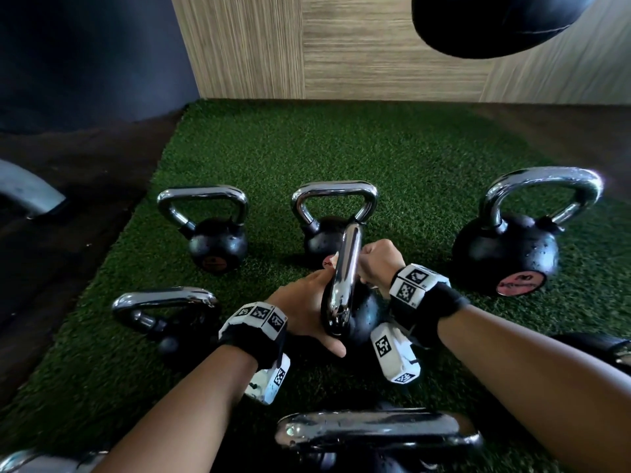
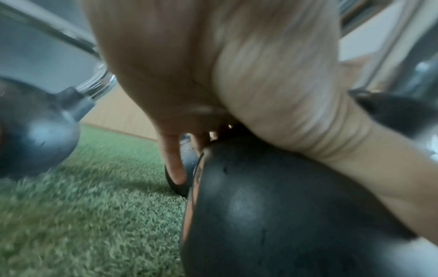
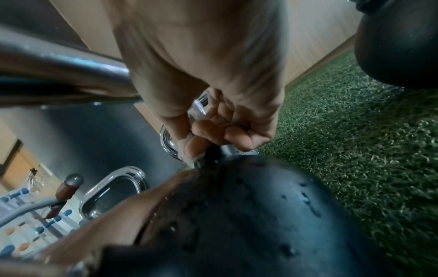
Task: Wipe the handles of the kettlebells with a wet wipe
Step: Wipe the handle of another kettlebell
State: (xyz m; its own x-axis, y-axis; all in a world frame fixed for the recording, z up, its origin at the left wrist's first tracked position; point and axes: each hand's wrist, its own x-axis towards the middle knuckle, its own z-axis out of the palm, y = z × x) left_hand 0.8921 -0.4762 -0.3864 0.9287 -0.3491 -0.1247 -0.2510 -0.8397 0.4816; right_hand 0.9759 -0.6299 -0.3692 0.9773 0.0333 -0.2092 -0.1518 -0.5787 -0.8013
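A black kettlebell [image 1: 363,317] with a chrome handle [image 1: 345,278] stands on the green turf in the middle, its handle edge-on to me. My left hand [image 1: 304,303] cups its left side, palm on the ball [image 2: 272,206], fingers [image 2: 173,165] reaching down the far side and thumb stretched along the near side. My right hand [image 1: 375,264] is curled into a fist at the right leg of the handle. A pale sliver of wet wipe [image 3: 189,162] shows under its thumb, against the handle's base; the rest of the wipe is hidden.
Other kettlebells ring the middle one: back left [image 1: 213,233], back middle [image 1: 329,206], a large one at right [image 1: 508,247], one at front left [image 1: 164,312], one just below me [image 1: 375,435]. A black bag [image 1: 495,22] hangs top right. Dark floor borders the turf [image 1: 341,148].
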